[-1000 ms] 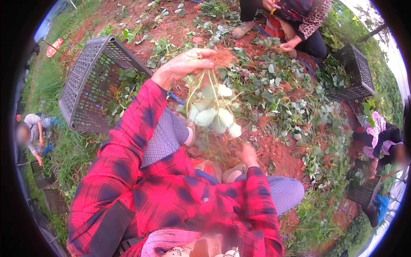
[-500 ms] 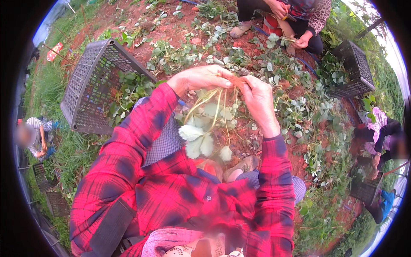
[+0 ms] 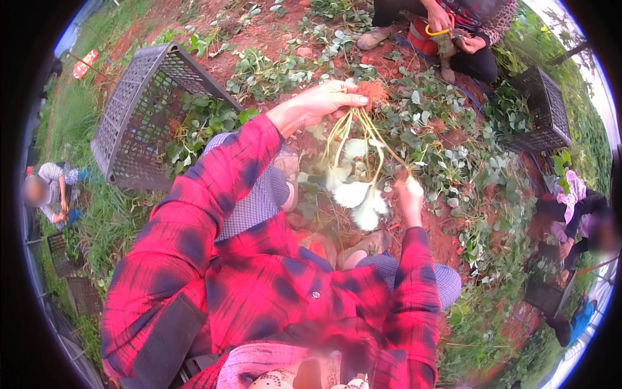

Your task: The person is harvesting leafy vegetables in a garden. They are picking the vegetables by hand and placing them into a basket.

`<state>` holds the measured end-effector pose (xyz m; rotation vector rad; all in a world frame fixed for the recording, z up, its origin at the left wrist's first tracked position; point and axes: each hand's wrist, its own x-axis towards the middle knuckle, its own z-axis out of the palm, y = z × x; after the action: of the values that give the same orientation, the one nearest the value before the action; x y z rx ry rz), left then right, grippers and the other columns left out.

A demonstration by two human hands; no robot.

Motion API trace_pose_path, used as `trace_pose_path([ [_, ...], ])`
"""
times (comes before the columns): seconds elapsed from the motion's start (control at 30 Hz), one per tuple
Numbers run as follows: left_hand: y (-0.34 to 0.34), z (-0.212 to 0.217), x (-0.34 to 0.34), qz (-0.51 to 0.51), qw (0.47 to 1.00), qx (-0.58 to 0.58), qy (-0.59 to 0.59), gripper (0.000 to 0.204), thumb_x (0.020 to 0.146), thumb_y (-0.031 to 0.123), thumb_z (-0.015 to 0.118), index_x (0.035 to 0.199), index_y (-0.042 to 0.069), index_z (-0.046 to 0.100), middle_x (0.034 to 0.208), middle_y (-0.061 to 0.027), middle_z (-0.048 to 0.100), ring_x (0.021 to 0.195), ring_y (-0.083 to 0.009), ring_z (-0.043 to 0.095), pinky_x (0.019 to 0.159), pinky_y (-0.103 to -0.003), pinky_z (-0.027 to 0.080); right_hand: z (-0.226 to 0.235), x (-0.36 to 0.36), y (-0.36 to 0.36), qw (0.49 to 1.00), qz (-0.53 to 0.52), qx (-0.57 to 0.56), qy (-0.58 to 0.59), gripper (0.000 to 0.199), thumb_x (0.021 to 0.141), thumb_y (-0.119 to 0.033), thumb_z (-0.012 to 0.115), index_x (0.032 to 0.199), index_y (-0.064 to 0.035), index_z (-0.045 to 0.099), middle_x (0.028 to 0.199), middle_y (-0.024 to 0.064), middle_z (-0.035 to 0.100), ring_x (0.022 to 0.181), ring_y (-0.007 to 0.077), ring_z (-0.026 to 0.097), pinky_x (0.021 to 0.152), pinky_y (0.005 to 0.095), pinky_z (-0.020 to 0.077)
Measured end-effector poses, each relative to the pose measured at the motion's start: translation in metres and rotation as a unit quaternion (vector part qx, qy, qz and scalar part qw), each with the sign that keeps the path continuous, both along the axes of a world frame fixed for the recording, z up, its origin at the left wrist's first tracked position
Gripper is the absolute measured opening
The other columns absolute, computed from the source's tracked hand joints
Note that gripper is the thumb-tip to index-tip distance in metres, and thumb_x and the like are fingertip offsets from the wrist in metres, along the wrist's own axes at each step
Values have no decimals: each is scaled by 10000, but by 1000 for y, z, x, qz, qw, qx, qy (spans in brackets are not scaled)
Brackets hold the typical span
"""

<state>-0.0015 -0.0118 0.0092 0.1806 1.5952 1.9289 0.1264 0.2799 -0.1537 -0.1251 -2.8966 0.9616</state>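
My left hand (image 3: 330,102) pinches a strawberry plant (image 3: 355,126) at its crown, with the reddish fibrous roots sticking out past the fingertips. From there its pale stems and leaves hang down, white undersides showing. Lower and to the right, my right hand (image 3: 410,200) is closed and smeared by motion. One long stem runs from the plant toward it, and a small brownish bit shows at its top. What the fingers hold is too blurred to make out.
A black plastic crate (image 3: 133,123) lies tipped at my left with leafy plants (image 3: 194,133) in it. Loose strawberry plants (image 3: 427,110) cover the red soil. Across from me, a co-worker's hand (image 3: 437,19) holds yellow-handled scissors (image 3: 435,30). Another crate (image 3: 541,107) stands at right.
My right hand has left the roots and dropped down to the right. My left hand now holds the plant alone, slightly farther right, with its leaves swung right.
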Motion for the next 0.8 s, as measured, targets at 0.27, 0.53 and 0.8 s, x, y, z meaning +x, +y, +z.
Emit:
trace_pose_path([
  [0.27,6,-10,-1,-68,995,-20,-65,261,848,258,522,998,55,586,668,18,553,535,-51,480,440,-178,356,151,-51,-61,894,-40,-433,-103,398,774,-282,611,1037,13,565,903,59,613,792,107,525,691,276,428],
  [0.53,-26,36,11,-29,998,22,56,399,862,282,478,1103,-35,455,848,-155,607,668,-210,619,558,-282,502,163,-42,-103,935,37,-342,-92,125,788,-66,557,858,34,581,744,24,560,694,67,487,637,215,411],
  [0.8,-134,-3,-79,411,856,289,-120,283,889,228,427,971,-38,479,943,-218,585,823,-292,609,705,-376,522,146,-7,-101,894,-62,-426,-121,105,775,-96,547,724,-5,535,645,31,541,498,65,456,422,201,344],
])
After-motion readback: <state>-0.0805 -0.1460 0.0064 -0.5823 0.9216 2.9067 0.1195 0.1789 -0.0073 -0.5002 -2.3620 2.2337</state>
